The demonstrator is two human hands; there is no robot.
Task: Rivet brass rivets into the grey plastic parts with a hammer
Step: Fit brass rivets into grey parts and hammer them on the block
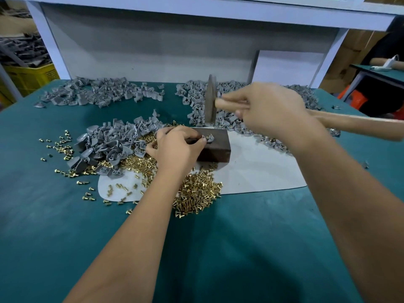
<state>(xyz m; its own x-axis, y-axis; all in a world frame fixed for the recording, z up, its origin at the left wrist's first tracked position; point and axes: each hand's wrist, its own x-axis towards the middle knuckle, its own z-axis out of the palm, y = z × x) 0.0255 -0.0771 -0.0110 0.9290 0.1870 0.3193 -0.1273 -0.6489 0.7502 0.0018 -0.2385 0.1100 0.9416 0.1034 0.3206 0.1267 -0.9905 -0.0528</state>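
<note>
The left hand (177, 147) rests on the near-left edge of a dark metal block (216, 149), its fingertips pinching a small grey plastic part (208, 137) that sits on the block's top face. The right hand (269, 108) is raised above and behind the block, fingers curled around the wooden handle of a hammer (211, 99); the hammer's dark head hangs upright, its lower face just above the block's far edge. The block stands on a pale sheet (262, 171) laid on the green bench (196, 248). A heap of brass rivets (196, 193) lies under and around the left wrist, with loose ones scattered to the left. Just left of the left hand is a pile of grey parts (113, 143); more piles lie along the bench's far-left (98, 92) and far-right (194, 97) edges. A yellow crate (30, 77) stands beyond the bench at far left.
</note>
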